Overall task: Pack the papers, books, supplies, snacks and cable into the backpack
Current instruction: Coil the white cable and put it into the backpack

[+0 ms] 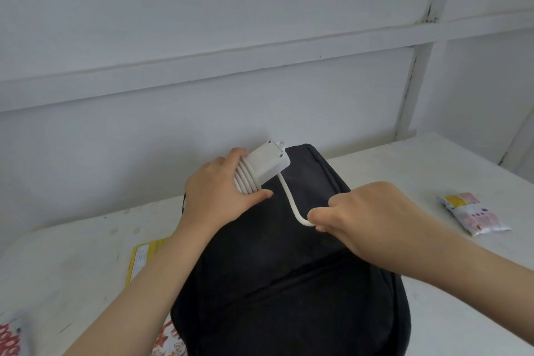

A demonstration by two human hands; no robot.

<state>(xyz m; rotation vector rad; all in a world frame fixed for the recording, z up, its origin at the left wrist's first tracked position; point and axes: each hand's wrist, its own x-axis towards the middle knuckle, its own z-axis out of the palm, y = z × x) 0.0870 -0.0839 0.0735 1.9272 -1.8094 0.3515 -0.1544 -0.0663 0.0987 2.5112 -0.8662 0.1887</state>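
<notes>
A black backpack (289, 283) lies flat on the white table (433, 170), its top end toward the wall. Above its far end my left hand (213, 196) grips a white power strip (267, 163) with its cable wound around it in several loops. A free length of the white cable (290, 202) runs down from the strip to my right hand (370, 220), which pinches the cable's end over the middle of the backpack. The plug is hidden inside my right hand.
A pink and yellow snack packet (474, 214) lies on the table to the right. A yellow booklet (143, 257) lies left of the backpack under my left forearm. Red and white printed packets (8, 338) sit at the bottom left edge. A white wall stands behind.
</notes>
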